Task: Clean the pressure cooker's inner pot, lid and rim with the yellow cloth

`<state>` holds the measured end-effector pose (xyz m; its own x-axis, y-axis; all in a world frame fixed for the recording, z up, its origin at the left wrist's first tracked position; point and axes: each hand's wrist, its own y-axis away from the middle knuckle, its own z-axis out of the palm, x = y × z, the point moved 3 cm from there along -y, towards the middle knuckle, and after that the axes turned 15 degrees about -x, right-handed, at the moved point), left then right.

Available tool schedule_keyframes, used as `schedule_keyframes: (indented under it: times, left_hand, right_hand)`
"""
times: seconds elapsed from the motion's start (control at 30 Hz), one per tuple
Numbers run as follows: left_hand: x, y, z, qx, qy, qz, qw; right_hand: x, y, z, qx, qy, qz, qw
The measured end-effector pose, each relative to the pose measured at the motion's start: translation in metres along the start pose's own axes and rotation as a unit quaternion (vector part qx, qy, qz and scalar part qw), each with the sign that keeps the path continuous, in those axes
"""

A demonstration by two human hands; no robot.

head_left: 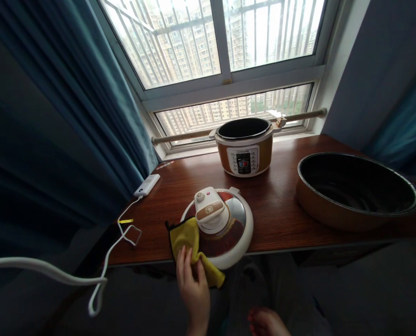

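My left hand (193,284) is closed on a yellow cloth (185,235) with dark edging, its fingers pressing into the folds. The cloth lies over the near left rim of a round pressure cooker lid (245,242). White plastic forms the lid's rim and its central handle (211,210); the top between them is shiny and reflects dark red. At the bottom edge, my right hand (268,322) shows only in part, dim and apart from the lid. Its fingers look curled, but their grip is unclear.
Behind the lid stands an electric cooker body (224,156) with a control panel. A large dark-lined pot (309,205) sits at the right of the wooden table (281,186). At left are a white power bank (147,185), its cable (110,249), and a blue curtain (99,93).
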<state>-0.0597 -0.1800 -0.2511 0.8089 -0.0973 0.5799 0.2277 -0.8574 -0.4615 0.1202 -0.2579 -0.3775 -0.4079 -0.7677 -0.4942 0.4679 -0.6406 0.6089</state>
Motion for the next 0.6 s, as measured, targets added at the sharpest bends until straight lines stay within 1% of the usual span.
schedule_keyframes:
  times: [0.07,0.1,0.17,0.23,0.3,0.37,0.43,0.47,0.5,0.53,0.57,0.6]
  left_hand:
    - [0.021,0.017,0.009,0.008,-0.025,0.052,0.998]
    - [0.032,0.022,0.015,-0.003,-0.040,0.081,0.996]
    - [0.052,0.026,0.029,-0.052,-0.077,0.133,0.987]
    - [0.072,0.022,0.042,-0.112,-0.109,0.159,0.975]
    - [0.091,0.011,0.052,-0.154,-0.116,0.151,0.970]
    - [0.107,-0.001,0.057,-0.181,-0.093,0.140,0.969]
    - [0.118,-0.012,0.057,-0.213,-0.037,0.152,0.964]
    - [0.121,-0.016,0.054,-0.227,-0.001,0.163,0.960]
    - [0.122,-0.020,0.049,-0.233,0.036,0.171,0.957]
    - [0.120,-0.021,0.043,-0.228,0.069,0.174,0.955]
    - [0.115,-0.022,0.034,-0.210,0.093,0.171,0.958]
    - [0.108,-0.023,0.025,-0.180,0.107,0.161,0.964]
  right_hand:
    - [-0.003,0.003,0.004,-0.005,0.009,-0.003,1.000]
    - [-0.004,0.005,0.006,-0.008,0.015,-0.006,1.000]
    - [-0.005,0.007,0.008,-0.014,0.026,-0.014,0.999]
    - [-0.005,0.006,0.009,-0.012,0.034,-0.020,0.999]
    - [-0.005,0.004,0.009,-0.004,0.034,-0.035,0.999]
    - [-0.009,0.004,0.012,-0.003,0.049,-0.071,0.996]
    - [-0.021,0.011,0.018,-0.014,0.107,-0.135,0.985]
    - [-0.031,0.017,0.022,-0.012,0.153,-0.178,0.972]
    - [-0.043,0.025,0.027,-0.001,0.206,-0.226,0.952]
    - [-0.056,0.033,0.032,0.018,0.262,-0.280,0.923]
    - [-0.071,0.041,0.039,0.042,0.318,-0.336,0.886]
    - [-0.086,0.049,0.046,0.065,0.373,-0.389,0.840]
